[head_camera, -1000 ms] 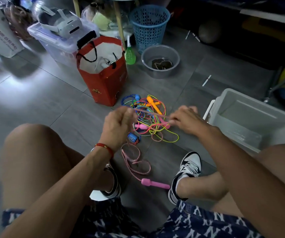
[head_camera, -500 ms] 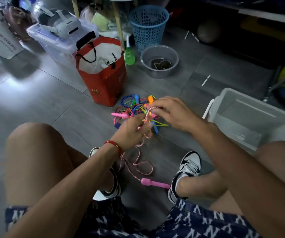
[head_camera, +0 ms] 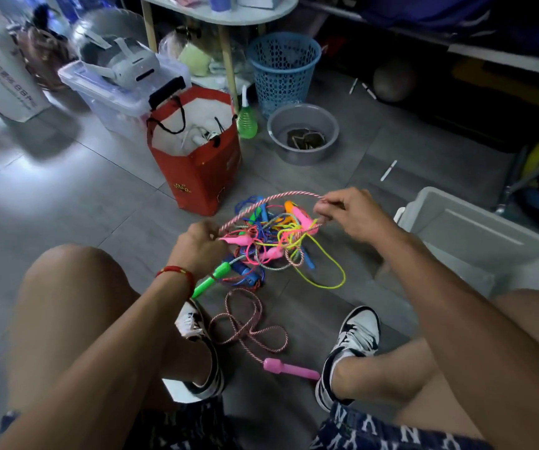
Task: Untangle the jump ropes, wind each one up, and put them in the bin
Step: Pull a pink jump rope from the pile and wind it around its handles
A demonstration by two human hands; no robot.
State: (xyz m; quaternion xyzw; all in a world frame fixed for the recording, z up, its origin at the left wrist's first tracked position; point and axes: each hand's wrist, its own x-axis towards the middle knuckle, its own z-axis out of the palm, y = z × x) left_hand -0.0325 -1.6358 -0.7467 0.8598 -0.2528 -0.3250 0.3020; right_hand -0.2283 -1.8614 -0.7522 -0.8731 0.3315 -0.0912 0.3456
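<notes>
A: Holding the pink-white twisted rope w/ both hands, yes? What's the grip?

B: Yep. Left hand has fingers curled round one end of the raised span, at approx 9 o'clock of the tangle of jump ropes. Right hand pinches the other end at approx 2 o'clock, thumb and fingers closed on the cord. Rope arcs up between them, above the pile.

A: Where's the rest of that rope?

B: Trails down to the floor at 6 o'clock of the tangle, loose loops between the two shoes, ending in a pink handle just beside the right shoe. Left shoe sits at 9 o'clock of those loops.

A: And the tangle itself?

B: On the floor btwn the knees. Mixed cords: yellow-green, blue, red, pink. A green handle pokes out at approx 7 o'clock, near the left wrist w/ a red bracelet. Can't tell which handle goes w/ which cord.

A: Bin?

B: Pale plastic bin at 3 o'clock of the tangle, touching the right forearm's far side or just behind it, can't tell. No rope visible in it.

A: Other stuff?

B: Red paper bag at 11 o'clock of the tangle; grey basin at 12-1 o'clock; blue mesh basket beyond the basin.
</notes>
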